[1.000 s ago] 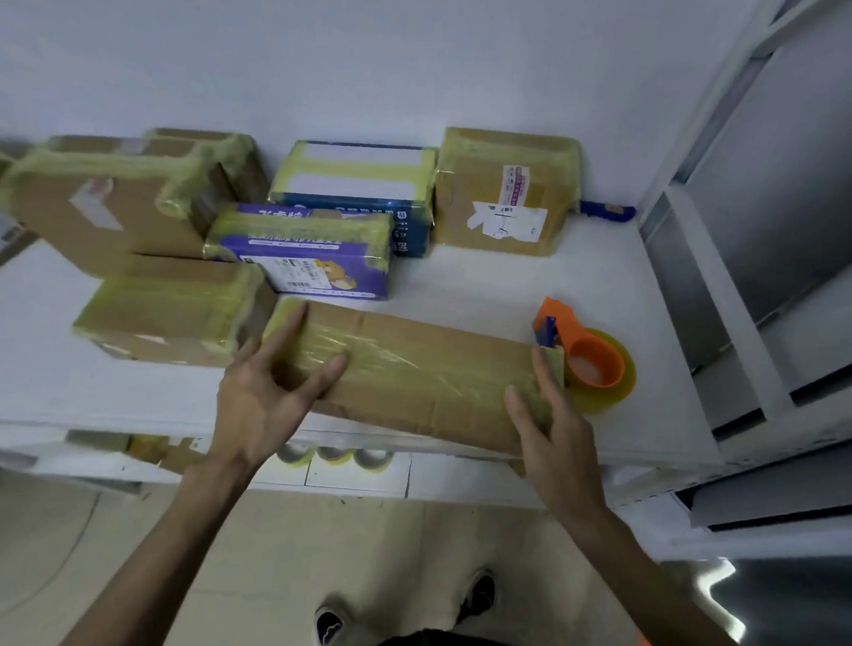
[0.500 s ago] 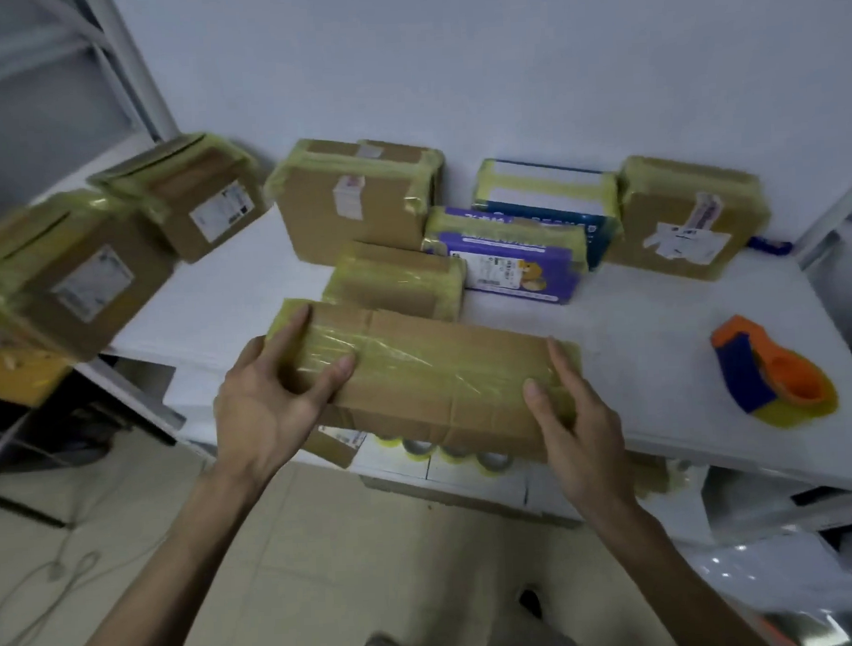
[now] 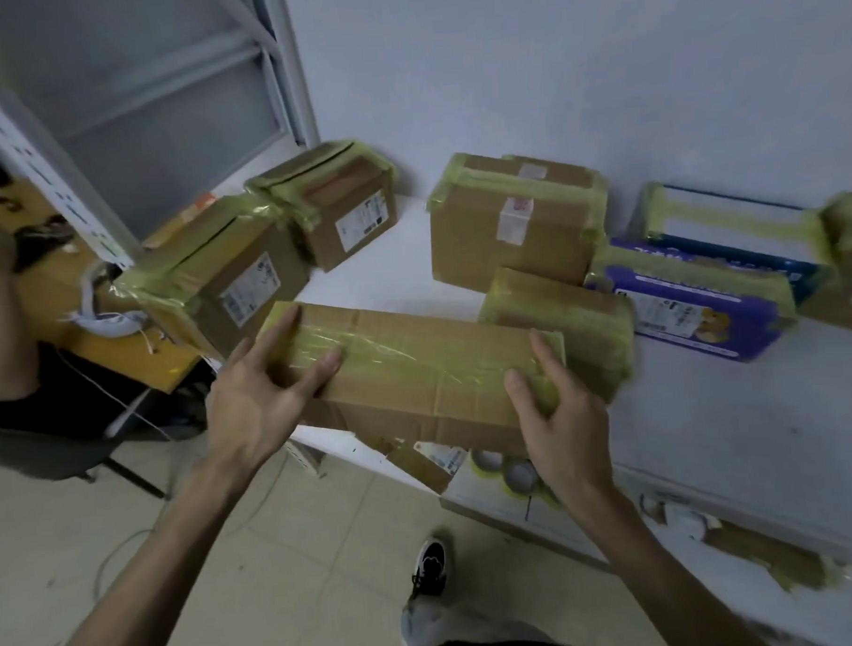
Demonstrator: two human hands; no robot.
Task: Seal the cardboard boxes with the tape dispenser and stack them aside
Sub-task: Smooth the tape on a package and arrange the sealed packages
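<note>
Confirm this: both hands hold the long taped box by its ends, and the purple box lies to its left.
One error. The left hand and right hand do hold the long taped box by its ends, but the head view shows the purple box to its right.

Both arms out fwd; left hand (image 3: 256, 403), right hand (image 3: 560, 414) gripping, fingers prob. half-curled.

Bare tabletop (image 3: 392, 275) lies open between left boxes (image 3: 227, 292) and tall box (image 3: 498, 241) — low box (image 3: 575, 316) blocks rightward.

White table (image 3: 392, 265), taped cardboard boxes (image 3: 508, 231), purple carton (image 3: 696, 306), blue carton (image 3: 732, 233) behind
</note>
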